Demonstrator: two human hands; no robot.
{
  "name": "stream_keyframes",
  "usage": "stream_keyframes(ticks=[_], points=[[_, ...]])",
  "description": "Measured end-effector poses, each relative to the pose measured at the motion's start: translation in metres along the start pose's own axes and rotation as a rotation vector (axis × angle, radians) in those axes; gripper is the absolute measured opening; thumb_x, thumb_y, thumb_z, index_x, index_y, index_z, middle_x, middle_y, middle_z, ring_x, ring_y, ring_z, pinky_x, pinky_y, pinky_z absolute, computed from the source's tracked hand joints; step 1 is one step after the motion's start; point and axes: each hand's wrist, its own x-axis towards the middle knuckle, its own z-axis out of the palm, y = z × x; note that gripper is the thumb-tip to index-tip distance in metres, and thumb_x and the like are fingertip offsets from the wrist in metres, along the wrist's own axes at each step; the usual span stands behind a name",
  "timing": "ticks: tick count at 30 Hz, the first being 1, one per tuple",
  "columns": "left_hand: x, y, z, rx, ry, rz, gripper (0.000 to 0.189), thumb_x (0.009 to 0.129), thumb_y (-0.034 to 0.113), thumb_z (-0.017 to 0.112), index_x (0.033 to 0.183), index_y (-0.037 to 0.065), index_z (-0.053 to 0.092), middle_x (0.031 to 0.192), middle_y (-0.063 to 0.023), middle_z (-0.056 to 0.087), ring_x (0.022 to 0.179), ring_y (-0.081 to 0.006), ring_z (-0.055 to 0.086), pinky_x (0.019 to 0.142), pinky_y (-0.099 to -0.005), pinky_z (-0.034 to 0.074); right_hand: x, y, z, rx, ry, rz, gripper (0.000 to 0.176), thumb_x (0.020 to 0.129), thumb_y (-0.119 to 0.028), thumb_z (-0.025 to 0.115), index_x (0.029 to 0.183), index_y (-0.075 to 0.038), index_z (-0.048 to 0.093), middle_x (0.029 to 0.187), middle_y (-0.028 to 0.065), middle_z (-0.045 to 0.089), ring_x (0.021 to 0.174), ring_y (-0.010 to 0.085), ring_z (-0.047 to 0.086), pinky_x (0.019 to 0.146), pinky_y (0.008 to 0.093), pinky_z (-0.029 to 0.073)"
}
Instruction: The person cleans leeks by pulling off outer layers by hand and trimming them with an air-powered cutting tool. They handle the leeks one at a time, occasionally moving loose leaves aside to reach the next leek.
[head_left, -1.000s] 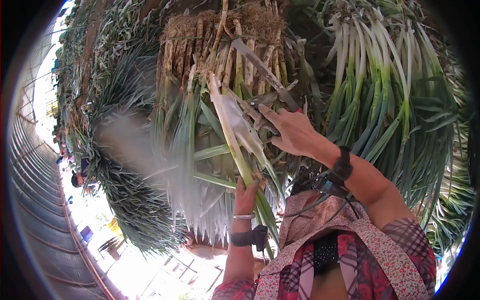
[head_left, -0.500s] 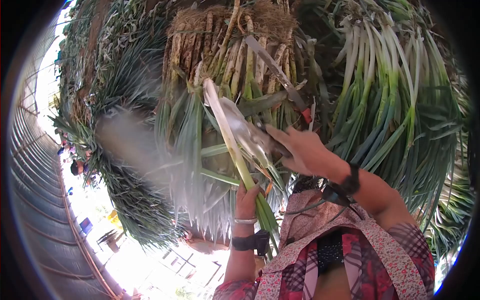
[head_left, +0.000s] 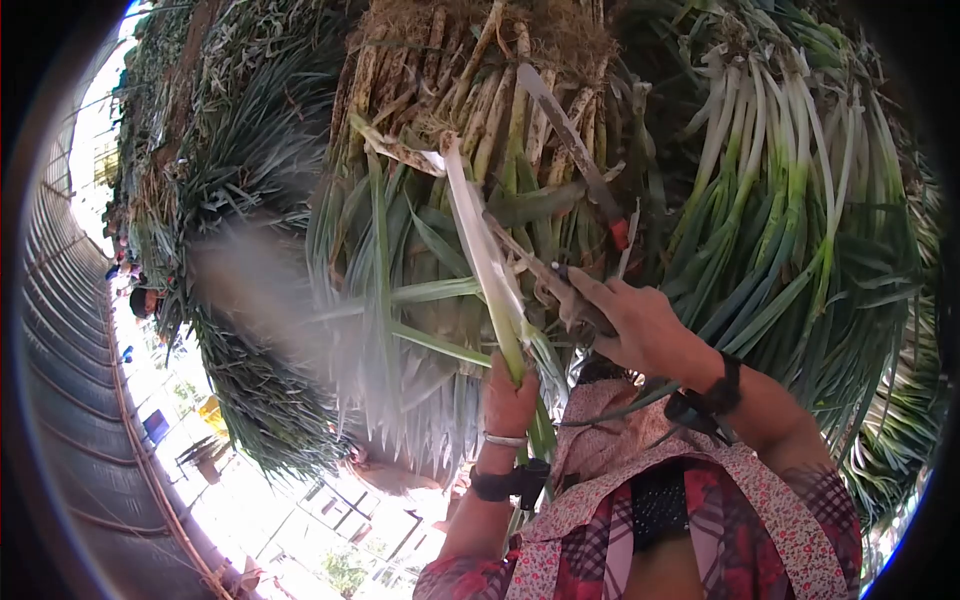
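My left hand [head_left: 511, 402] is closed around the green lower part of a long green onion [head_left: 483, 250], whose white end points up and away. A torn, pale outer layer [head_left: 405, 152] hangs loose at its top. My right hand [head_left: 650, 330] is wrapped round a dull grey-brown, gun-like tool [head_left: 570, 300] with a thin nozzle, close beside the stalk; the fingers partly hide it. Beyond the right hand, a long knife [head_left: 565, 130] with a red handle end lies across a bundle of unpeeled green onions [head_left: 490, 110], their roots facing away.
Cleaned green onions with white stems [head_left: 740, 130] are heaped at the right. More dark green leaves [head_left: 270, 130] pile up at the left. A dark hose [head_left: 615, 415] runs below the right hand. A whitish blur covers part of the left side. A curved tunnel wall [head_left: 70, 400] stands far left.
The held green onion has shifted right, and a strip of outer layer now sticks out left from its top. My right hand and the tool have moved slightly right and down.
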Motion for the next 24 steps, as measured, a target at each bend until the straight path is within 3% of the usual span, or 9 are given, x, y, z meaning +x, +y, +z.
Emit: stream_keyframes(ticks=[3,5,9,17,21,24], points=[[-0.008,-0.003,0.008,0.065,-0.011,-0.034,0.032,0.080,0.016,0.058,0.106,0.001,0.047,0.079,-0.0223,0.059,0.068,-0.0361,0.060,0.060,-0.0435,0.046,0.023,0.005,0.000,0.004,0.088,0.005,0.082,0.068,-0.018,0.068,0.141,-0.011,0.032,0.088,0.0172,0.055,0.073,0.0352,0.060,0.063,0.0440,0.047],[-0.011,0.001,0.009,0.190,0.005,-0.006,0.033,0.079,0.017,0.058,0.107,0.002,0.047,0.075,-0.0249,0.059,0.068,-0.0435,0.059,0.059,-0.0480,0.045,0.040,0.005,-0.002,-0.016,0.146,0.005,0.077,0.070,-0.018,0.066,0.140,-0.010,0.035,0.085,0.0169,0.055,0.072,0.0354,0.059,0.063,0.0437,0.047],[-0.012,0.006,0.010,0.270,-0.030,0.068,0.040,0.079,0.019,0.058,0.108,0.001,0.039,0.065,-0.0263,0.057,0.061,-0.0471,0.056,0.057,-0.0558,0.043,0.058,0.006,-0.002,-0.049,0.196,0.006,0.074,0.071,-0.019,0.064,0.139,-0.010,0.036,0.083,0.0168,0.055,0.070,0.0356,0.059,0.064,0.0442,0.047],[-0.016,0.013,0.010,0.435,0.017,0.146,0.039,0.076,0.016,0.060,0.106,0.000,0.039,0.062,-0.0237,0.057,0.054,-0.0453,0.054,0.054,-0.0554,0.040,0.038,0.004,-0.004,-0.037,0.154,0.002,0.076,0.071,-0.020,0.065,0.140,-0.010,0.034,0.087,0.0178,0.056,0.072,0.0357,0.060,0.063,0.0450,0.048],[-0.023,0.026,0.007,0.499,0.040,0.158,0.037,0.076,0.017,0.059,0.105,0.001,0.043,0.067,-0.0265,0.057,0.061,-0.0470,0.054,0.055,-0.0554,0.040,0.018,0.003,-0.011,-0.002,0.132,0.034,0.078,0.070,-0.020,0.067,0.140,-0.010,0.033,0.088,0.0180,0.056,0.073,0.0362,0.059,0.064,0.0452,0.048],[-0.028,0.035,0.007,0.574,-0.005,0.178,0.039,0.074,0.017,0.062,0.104,0.000,0.042,0.063,-0.0226,0.057,0.056,-0.0429,0.054,0.054,-0.0547,0.040,-0.007,0.005,-0.021,0.020,0.114,0.063,0.079,0.068,-0.018,0.067,0.139,-0.009,0.034,0.087,0.0180,0.056,0.074,0.0368,0.059,0.065,0.0453,0.047]])
